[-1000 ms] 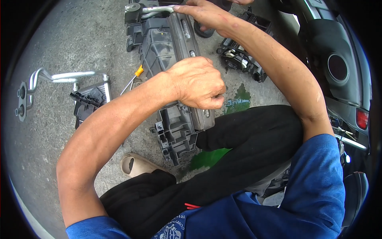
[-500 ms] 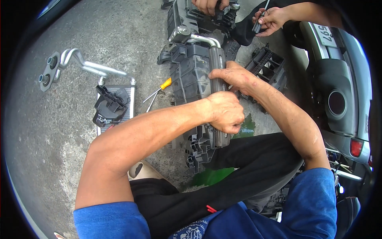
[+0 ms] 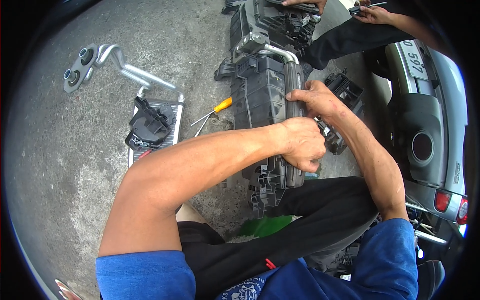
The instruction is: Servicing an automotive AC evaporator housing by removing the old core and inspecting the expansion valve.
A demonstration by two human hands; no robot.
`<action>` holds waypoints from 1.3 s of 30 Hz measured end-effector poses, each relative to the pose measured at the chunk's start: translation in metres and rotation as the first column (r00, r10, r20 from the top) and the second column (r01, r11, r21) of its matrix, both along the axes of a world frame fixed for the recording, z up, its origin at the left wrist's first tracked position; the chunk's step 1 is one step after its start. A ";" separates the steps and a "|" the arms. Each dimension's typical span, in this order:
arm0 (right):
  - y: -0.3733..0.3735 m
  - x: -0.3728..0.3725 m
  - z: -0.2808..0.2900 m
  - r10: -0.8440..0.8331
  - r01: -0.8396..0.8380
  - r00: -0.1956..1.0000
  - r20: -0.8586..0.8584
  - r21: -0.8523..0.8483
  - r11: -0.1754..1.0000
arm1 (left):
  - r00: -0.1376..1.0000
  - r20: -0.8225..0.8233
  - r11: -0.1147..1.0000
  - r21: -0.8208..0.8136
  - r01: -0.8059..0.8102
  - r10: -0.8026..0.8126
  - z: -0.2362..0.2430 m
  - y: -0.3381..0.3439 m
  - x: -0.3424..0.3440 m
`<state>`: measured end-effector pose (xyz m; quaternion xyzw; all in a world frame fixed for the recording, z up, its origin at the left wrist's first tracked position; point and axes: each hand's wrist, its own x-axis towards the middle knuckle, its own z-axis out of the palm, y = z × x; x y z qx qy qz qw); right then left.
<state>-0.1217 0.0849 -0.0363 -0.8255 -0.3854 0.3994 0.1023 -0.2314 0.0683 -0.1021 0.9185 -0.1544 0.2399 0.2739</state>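
Note:
A long dark grey plastic housing [image 3: 254, 95] lies in front of me, with a ribbed grey part [image 3: 292, 177] along its right side and a bent aluminum pipe [image 3: 278, 51] at its far end. My left hand [image 3: 302, 142] is closed over the near half of that right-side part, fingers curled around it. My right hand [image 3: 315, 100] grips the same part farther up, thumb across it. The housing's near end is broken into bracket-like black fittings [image 3: 262, 190].
A radiator core [image 3: 172, 135] with pipes [image 3: 120, 65] and black module [image 3: 150, 125] lies left, beside screwdrivers [image 3: 223, 105]. A black part [image 3: 347, 90] is right, near a vehicle [image 3: 440, 125]. A co-worker's hands [image 3: 375, 14] hold a dark tool and another assembly [image 3: 297, 25] ahead.
My right hand has moved down from the housing's far end to grip its right side. The view has shifted, bringing more of the co-worker and the far assembly into sight.

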 end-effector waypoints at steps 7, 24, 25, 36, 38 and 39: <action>0.002 -0.001 -0.002 0.055 -0.046 0.996 0.063 -0.135 0.990 | 1.000 0.006 0.999 -0.021 0.028 -0.028 -0.003 -0.006 0.000; -0.019 0.014 -0.015 -0.059 0.023 0.967 -0.249 -0.142 0.990 | 0.958 0.257 0.967 -0.247 -0.060 0.126 -0.037 0.005 -0.031; -0.019 0.012 -0.013 -0.044 0.012 0.971 -0.235 -0.135 0.991 | 0.961 0.244 0.960 -0.274 -0.061 0.130 -0.042 0.006 -0.037; -0.016 -0.014 0.058 0.019 -0.018 0.999 0.030 -0.056 0.998 | 0.958 0.155 0.903 -0.397 -0.163 0.241 -0.068 0.009 -0.063; -0.017 -0.005 0.071 0.046 -0.040 0.997 0.069 -0.077 0.996 | 0.950 0.198 0.895 -0.425 -0.137 0.240 -0.066 0.007 -0.059; -0.019 -0.006 0.080 0.035 -0.030 0.996 0.080 -0.062 0.998 | 0.953 0.193 0.898 -0.417 -0.137 0.235 -0.066 0.008 -0.060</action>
